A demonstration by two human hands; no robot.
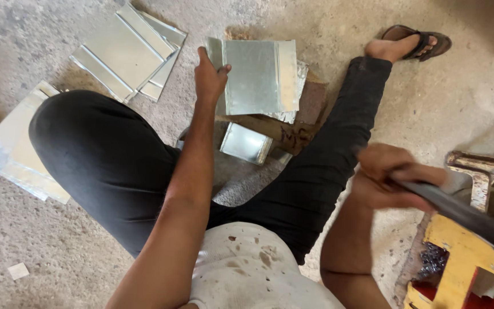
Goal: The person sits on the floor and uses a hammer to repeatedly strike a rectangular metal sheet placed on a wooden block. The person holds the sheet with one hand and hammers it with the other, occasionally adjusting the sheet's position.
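My left hand (210, 77) grips the left edge of a folded sheet-metal piece (258, 77) that lies on a wooden block (307, 120) on the concrete floor. More metal sheet shows under it, and a smaller metal piece (246, 143) lies just in front of the block. My right hand (393, 177) is closed around a dark tool handle (464, 214) that runs off to the lower right, slightly blurred. My legs in black trousers spread to either side of the block.
A stack of bent metal sheets (127, 51) lies at the upper left, another stack (12, 149) under my left knee. A yellow and red box (458, 263) and a worn wooden piece (484, 169) stand at the right. My sandalled foot (413, 43) rests at the top right.
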